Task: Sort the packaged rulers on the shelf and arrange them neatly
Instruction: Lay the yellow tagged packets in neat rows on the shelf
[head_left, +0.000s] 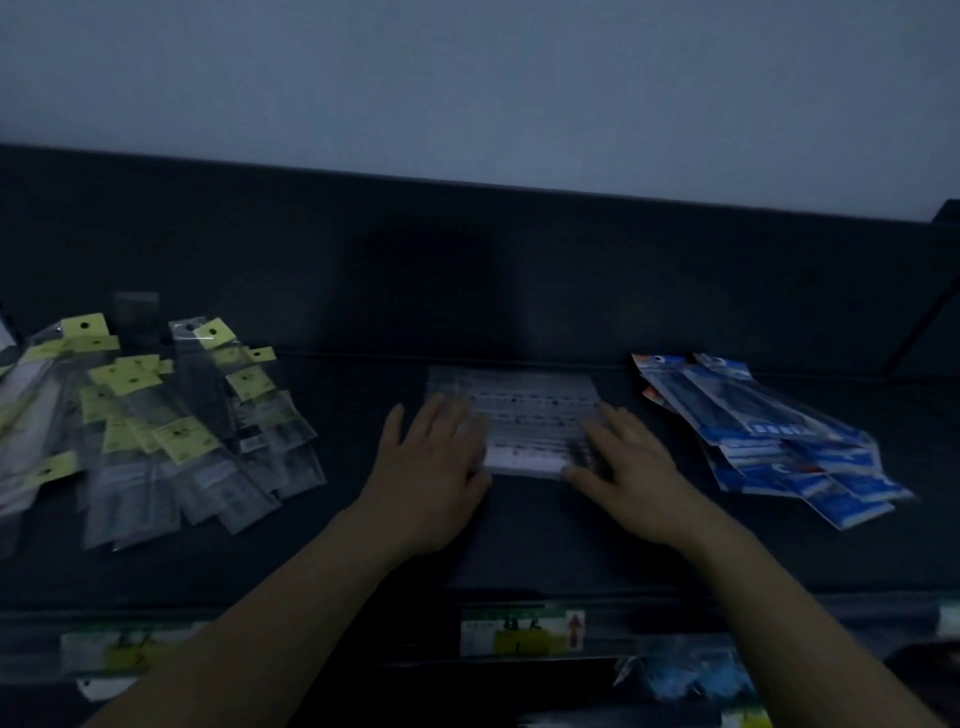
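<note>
Nearest, a paper price label (522, 634) sits on the front lip of the dark matte shelf (519, 551). Beyond it, the left hand (431, 467) and right hand (628, 478) lie flat, fingers straight and spread, touching either end of a squared stack of clear glossy ruler packs (524, 415) at mid-shelf. A loose yellow-tagged pile (156, 426) fans out to the left and a blue-printed pile (769, 431) to the right. The dark back panel (519, 270) stands behind.

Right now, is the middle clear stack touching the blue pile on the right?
Apart. The head view shows a strip of bare shelf between the clear stack and the blue pile.
</note>
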